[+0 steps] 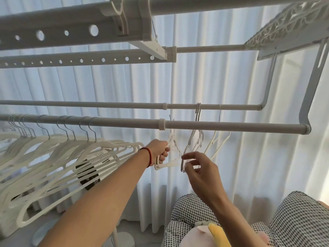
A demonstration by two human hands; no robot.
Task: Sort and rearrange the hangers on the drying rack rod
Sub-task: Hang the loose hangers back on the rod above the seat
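Several white hangers (58, 154) with metal hooks crowd the left part of the near grey rod (231, 126). My left hand (160, 151) grips the corner of a small white hanger (171, 139) that hangs behind the near rod. My right hand (197, 168) pinches the lower end of another small white hanger (193, 139), whose hook sits on the far rod (124, 104). A third thin hanger (218, 139) hangs further right on the far rod, untouched. A red band circles my left wrist.
White pleated curtains (231, 77) fill the background. Perforated grey rack bars (71, 32) and a lattice shelf (288, 24) hang overhead. A checked cushion (293, 220) with a pink and yellow soft toy (213, 236) lies at the lower right. A round stand base (122, 239) sits on the floor.
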